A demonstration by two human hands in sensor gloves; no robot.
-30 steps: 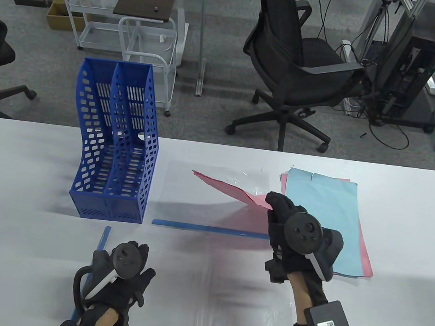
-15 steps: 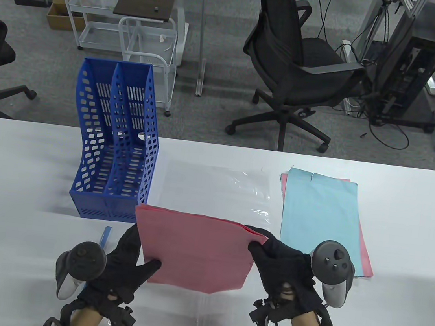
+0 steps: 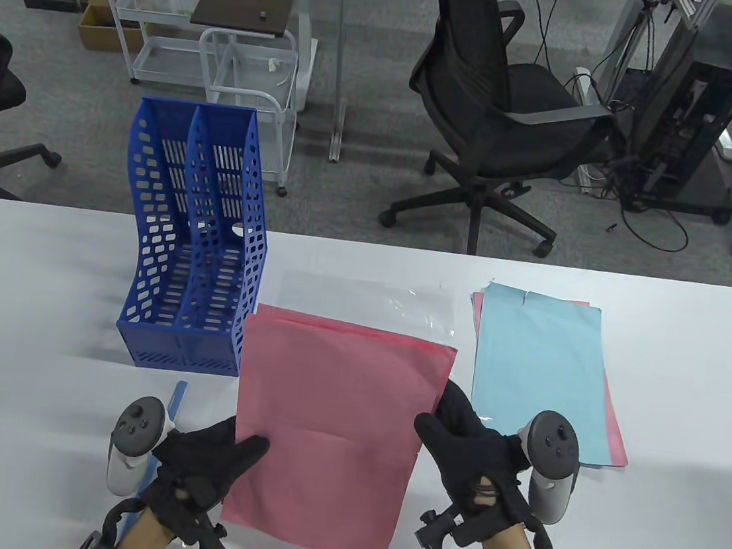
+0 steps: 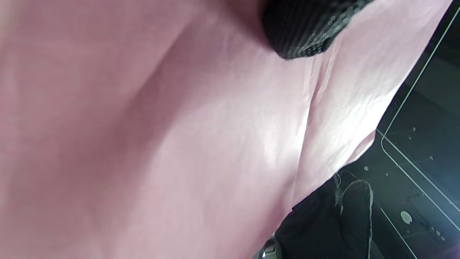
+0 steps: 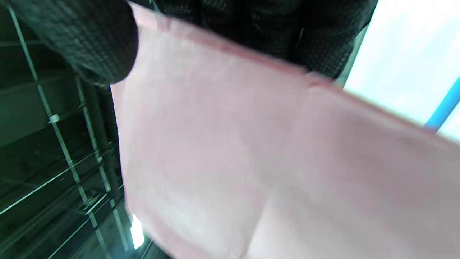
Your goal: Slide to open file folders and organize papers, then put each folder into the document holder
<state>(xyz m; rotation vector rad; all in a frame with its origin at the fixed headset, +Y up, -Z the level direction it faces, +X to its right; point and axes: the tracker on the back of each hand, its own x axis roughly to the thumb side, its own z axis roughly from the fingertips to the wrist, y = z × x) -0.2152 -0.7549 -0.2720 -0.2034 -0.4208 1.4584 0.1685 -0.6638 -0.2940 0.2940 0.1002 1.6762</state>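
A sheaf of pink papers (image 3: pixel 327 430) hangs above the table's front middle, held between both hands. My left hand (image 3: pixel 243 451) pinches its left edge, thumb on top. Its right edge is pinched by my right hand (image 3: pixel 433 421). Pink paper (image 4: pixel 161 136) fills the left wrist view under a gloved fingertip (image 4: pixel 298 32). The right wrist view shows the pink paper (image 5: pixel 215 162) below my thumb (image 5: pixel 82 39). A clear folder (image 3: pixel 363 301) lies flat behind the sheaf. The blue document holder (image 3: pixel 194 233) stands at the left, both slots empty.
A stack of light blue and pink papers (image 3: pixel 541 369) lies on the right. A blue slide bar (image 3: pixel 176 398) lies beside my left wrist. Office chairs, carts and a computer tower stand on the floor beyond the table's far edge.
My right hand drew the pink papers off the clear folder towards the front edge. My left hand rose and took the left edge. The sheaf has since spread out to face the camera.
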